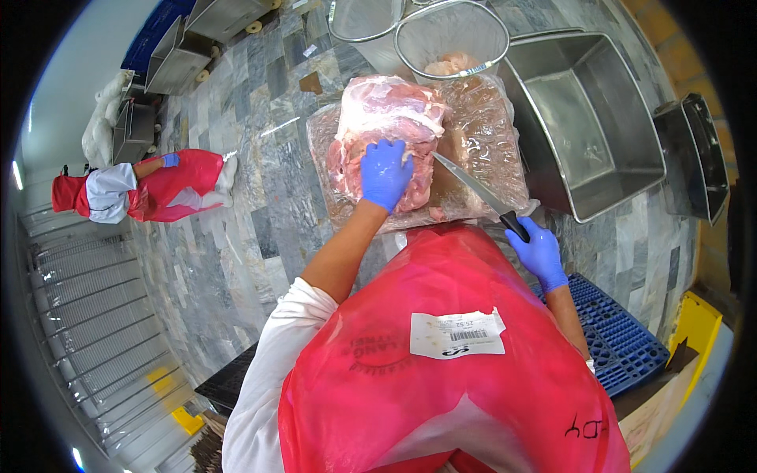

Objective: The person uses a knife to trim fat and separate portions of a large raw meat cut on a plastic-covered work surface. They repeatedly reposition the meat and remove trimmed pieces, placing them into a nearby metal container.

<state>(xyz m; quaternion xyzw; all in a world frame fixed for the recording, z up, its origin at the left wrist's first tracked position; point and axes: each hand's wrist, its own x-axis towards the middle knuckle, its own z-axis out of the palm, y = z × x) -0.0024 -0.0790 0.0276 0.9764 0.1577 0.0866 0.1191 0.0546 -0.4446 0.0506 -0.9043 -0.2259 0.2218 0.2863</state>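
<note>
A large slab of raw pink meat (391, 105) with pale fat lies on a surface wrapped in clear plastic (485, 146). My left hand (386, 177), in a blue glove, presses onto the near part of the meat with its fingers curled into it. In my right hand (538, 248), also gloved in blue, is the black handle of a long knife (477, 185). The blade points up and left, its tip close to the meat's right edge. A small meat scrap (437, 213) sits near the front edge of the plastic.
Beyond the meat stand two rimmed bins with clear liners, one holding pale pieces (453, 65). A deep metal tub (568, 118) is at right, with another metal container (694, 158) past it. A blue plastic pallet (607, 331) lies at lower right. Another person (169, 185) stands at far left.
</note>
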